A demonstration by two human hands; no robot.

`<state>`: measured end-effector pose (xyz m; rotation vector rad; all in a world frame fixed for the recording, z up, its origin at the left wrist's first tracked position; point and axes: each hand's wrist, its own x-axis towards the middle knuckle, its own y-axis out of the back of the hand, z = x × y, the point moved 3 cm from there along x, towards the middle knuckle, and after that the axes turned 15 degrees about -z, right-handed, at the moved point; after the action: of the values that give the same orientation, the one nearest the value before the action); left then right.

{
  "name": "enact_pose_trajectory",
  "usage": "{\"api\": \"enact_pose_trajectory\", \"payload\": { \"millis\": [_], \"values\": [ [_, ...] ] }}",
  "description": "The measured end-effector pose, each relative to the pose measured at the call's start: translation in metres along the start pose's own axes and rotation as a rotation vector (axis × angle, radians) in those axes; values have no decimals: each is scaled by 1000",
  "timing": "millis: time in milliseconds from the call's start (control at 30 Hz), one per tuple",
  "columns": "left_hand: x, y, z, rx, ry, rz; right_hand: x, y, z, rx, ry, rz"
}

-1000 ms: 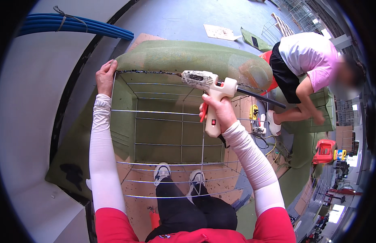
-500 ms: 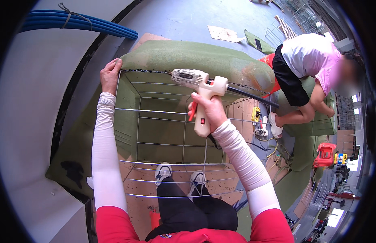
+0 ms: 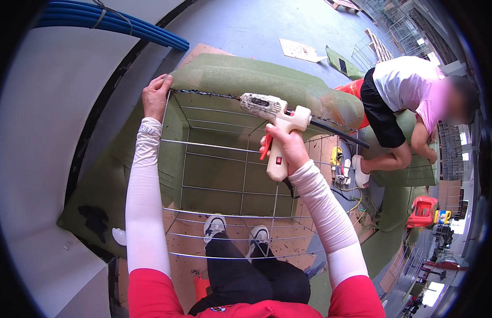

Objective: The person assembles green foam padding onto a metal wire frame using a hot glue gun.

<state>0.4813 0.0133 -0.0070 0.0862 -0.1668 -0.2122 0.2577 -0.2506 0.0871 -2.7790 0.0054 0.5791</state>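
One glue gun [image 3: 275,124], cream-white with a red trigger, gripped by the right hand [image 3: 285,148] around its handle; barrel lying roughly level, nozzle pointing left along the top rim of the wire frame [image 3: 214,185], handle hanging downward. Left hand [image 3: 156,95] clenched on the frame's upper left corner, over the green felt [image 3: 256,74] wrapped there. Behind the frame, to the right: a crouching person [image 3: 405,106]. Beneath the frame: two grey-white shoes [image 3: 238,233].

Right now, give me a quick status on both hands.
Right hand grips glue gun. Left hand holds wire frame corner. Green fabric draped over rim.
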Motion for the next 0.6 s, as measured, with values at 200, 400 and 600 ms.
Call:
{"api": "enact_pose_trajectory", "payload": {
  "millis": [200, 400, 600],
  "values": [
    [-3, -2, 8, 32, 8, 7, 12, -29, -2, 19, -8, -61],
    [-4, -6, 10, 39, 26, -6, 31, -55, -2, 48, -4, -83],
    [-1, -5, 11, 87, 18, -23, 31, -51, -4, 42, -2, -61]
  ]
}}
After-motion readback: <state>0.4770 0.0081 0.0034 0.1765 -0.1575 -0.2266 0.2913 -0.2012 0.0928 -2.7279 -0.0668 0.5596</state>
